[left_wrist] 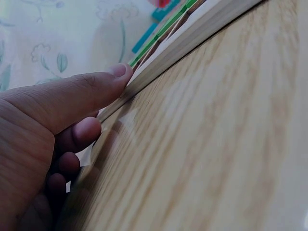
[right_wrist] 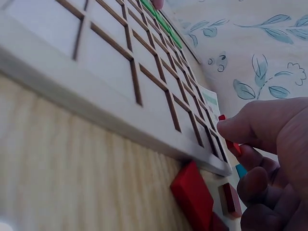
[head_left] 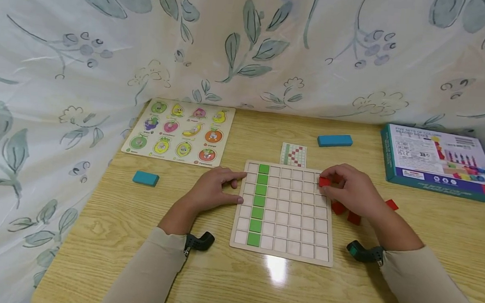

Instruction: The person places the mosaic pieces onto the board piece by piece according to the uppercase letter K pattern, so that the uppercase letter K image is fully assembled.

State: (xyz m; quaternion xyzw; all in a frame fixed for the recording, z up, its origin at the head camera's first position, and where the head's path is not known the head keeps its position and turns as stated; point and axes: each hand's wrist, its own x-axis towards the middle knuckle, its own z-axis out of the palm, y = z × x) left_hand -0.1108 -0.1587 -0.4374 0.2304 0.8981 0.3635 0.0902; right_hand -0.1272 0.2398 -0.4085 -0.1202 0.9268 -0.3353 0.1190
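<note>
**Red square pinched at the far right corner of the grid board**

Red shows between the fingertips of the right hand (head_left: pixel 351 189): a small red tile (head_left: pixel 324 181) is pinched there, thumb and curled fingers closed round it, over the far right corner of the wooden grid board (head_left: pixel 283 246). In the right wrist view the tile (right_wrist: pixel 233 146) sits just above the board's corner cells; whether it touches the wood cannot be told. Directly under and just behind that grip, loose red tiles (head_left: pixel 353 218) lie on the wooden table (head_left: pixel 225 281), beside the board's right edge.

Across the board from the grip, the left hand (head_left: pixel 214 189) rests on the table with relaxed fingers, its thumb tip (left_wrist: pixel 118 72) pressed against the board's left edge; it holds nothing. Just inside that edge, a column of green tiles (head_left: pixel 259 203) fills the second row of cells from front to back.

Beyond the grip, a small pattern card (head_left: pixel 294 154) lies just past the board's far edge, then a blue block (head_left: pixel 335 140). Farther right lies a teal game box (head_left: pixel 438 161). Well left of the left hand is another blue block (head_left: pixel 145 178), and beyond it a fruit puzzle board (head_left: pixel 181 131) against the leaf-printed curtain (head_left: pixel 107 34).
</note>
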